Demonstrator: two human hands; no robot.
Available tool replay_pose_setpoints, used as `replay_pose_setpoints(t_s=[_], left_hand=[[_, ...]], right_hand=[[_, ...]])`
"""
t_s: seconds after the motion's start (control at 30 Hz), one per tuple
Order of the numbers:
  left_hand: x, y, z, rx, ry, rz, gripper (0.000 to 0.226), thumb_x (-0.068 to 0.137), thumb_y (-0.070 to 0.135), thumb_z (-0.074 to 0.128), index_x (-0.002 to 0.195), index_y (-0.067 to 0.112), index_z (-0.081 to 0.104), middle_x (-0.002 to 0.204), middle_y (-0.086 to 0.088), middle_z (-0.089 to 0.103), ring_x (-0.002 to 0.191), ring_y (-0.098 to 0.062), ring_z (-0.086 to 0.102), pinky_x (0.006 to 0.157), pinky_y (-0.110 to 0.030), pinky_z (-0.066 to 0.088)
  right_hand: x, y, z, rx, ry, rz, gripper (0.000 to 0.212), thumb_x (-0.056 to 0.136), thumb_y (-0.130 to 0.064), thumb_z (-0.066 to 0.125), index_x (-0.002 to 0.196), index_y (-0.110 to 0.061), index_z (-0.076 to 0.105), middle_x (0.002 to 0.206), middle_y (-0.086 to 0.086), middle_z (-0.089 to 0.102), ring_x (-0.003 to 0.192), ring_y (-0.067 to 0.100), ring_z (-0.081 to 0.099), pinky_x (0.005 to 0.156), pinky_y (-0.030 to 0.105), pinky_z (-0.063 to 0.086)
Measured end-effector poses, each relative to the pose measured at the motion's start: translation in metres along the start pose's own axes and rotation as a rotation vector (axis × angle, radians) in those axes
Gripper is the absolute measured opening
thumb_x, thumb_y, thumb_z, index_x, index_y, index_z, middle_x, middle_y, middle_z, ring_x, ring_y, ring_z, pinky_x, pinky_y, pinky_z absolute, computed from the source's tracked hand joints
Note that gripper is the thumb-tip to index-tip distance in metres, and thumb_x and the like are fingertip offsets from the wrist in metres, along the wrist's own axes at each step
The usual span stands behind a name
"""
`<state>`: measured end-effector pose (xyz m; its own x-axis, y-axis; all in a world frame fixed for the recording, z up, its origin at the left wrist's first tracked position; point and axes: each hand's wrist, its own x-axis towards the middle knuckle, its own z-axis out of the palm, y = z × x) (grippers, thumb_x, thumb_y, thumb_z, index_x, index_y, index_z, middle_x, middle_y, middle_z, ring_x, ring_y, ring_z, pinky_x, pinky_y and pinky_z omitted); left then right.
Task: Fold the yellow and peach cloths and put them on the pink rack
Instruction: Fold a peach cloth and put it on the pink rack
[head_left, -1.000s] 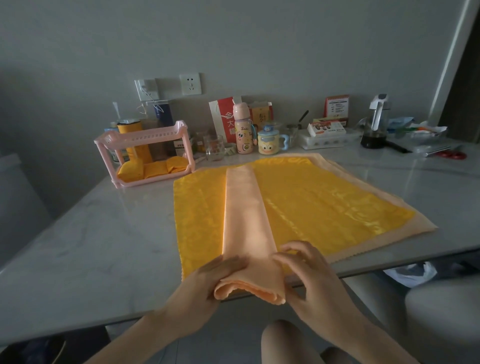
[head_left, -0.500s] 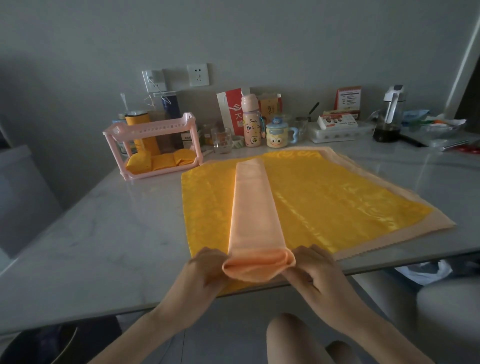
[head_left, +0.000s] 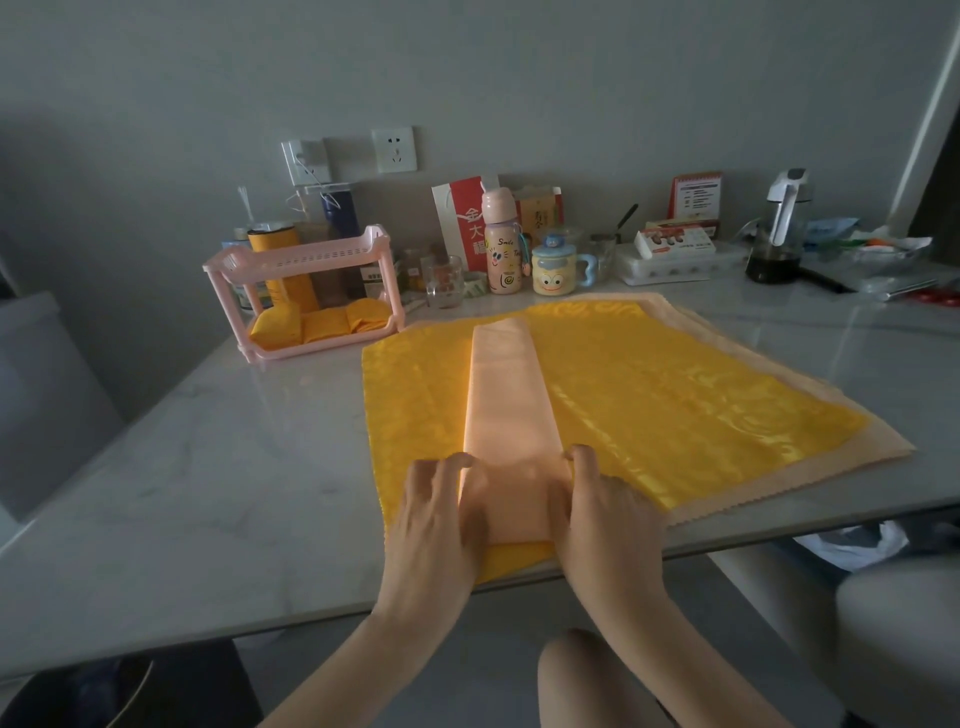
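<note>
Peach strip (head_left: 506, 400) on swirl-patterned glossy yellow cloth (head_left: 675, 415); pink rack (head_left: 306, 260).

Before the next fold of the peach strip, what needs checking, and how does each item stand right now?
1. Both hands on the strip's near end: ok. The left hand and right hand press the peach strip flat.
2. Strip lies straight along the yellow cloth: ok.
3. Edges of the near fold line up: cannot tell, the hands cover them.
4. Pink rack upright on the table: ok.
5. Room on the rack's lower shelf: cannot tell. Folded yellow cloths span it.
</note>
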<state>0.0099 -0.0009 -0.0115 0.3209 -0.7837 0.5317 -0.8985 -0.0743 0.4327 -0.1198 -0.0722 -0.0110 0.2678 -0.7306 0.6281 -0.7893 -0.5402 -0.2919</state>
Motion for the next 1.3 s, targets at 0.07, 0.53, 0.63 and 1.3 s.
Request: replay_pose_setpoints(t_s=[0.07, 0.53, 0.63, 1.3], left_hand=[[0.002, -0.005, 0.001, 0.074, 0.022, 0.167, 0.059, 0.062, -0.015, 0.066, 0.104, 0.025, 0.050, 0.108, -0.002, 0.051, 0.093, -0.022, 0.047, 0.066, -0.029, 0.046], [0.006, -0.019, -0.004, 0.186, -0.321, 0.214, 0.038, 0.081, 0.019, 0.067, 0.119, 0.021, 0.060, 0.131, 0.012, 0.052, 0.132, -0.022, 0.040, 0.103, -0.043, 0.037], [0.006, -0.023, -0.003, 0.223, -0.403, 0.128, 0.046, 0.100, 0.034, 0.019, 0.145, 0.028, 0.023, 0.151, 0.020, 0.013, 0.142, -0.006, -0.004, 0.117, -0.030, 0.005], [0.023, -0.019, -0.021, 0.054, -0.563, 0.018, 0.079, 0.069, 0.059, 0.048, 0.140, 0.026, 0.034, 0.136, 0.016, 0.040, 0.127, -0.008, 0.021, 0.105, -0.023, 0.021]], right_hand=[[-0.002, -0.001, 0.005, 0.018, 0.033, 0.011, 0.037, 0.052, -0.003, 0.084, 0.078, -0.010, 0.058, 0.057, 0.001, 0.051, 0.045, 0.018, 0.046, 0.043, 0.019, 0.023], [-0.022, -0.023, 0.014, 0.140, -0.166, -0.448, 0.046, 0.100, -0.030, 0.024, 0.115, -0.009, 0.062, 0.116, 0.003, 0.064, 0.107, 0.018, 0.060, 0.097, 0.031, 0.043], [-0.025, -0.009, 0.012, 0.015, -0.317, -0.442, 0.069, 0.100, -0.043, 0.009, 0.117, -0.005, 0.064, 0.119, 0.009, 0.065, 0.113, 0.022, 0.060, 0.104, 0.035, 0.038], [0.013, 0.016, -0.016, 0.122, -0.452, -0.323, 0.044, 0.081, -0.026, 0.031, 0.115, -0.018, 0.059, 0.115, -0.003, 0.061, 0.109, 0.017, 0.053, 0.089, 0.028, 0.030]])
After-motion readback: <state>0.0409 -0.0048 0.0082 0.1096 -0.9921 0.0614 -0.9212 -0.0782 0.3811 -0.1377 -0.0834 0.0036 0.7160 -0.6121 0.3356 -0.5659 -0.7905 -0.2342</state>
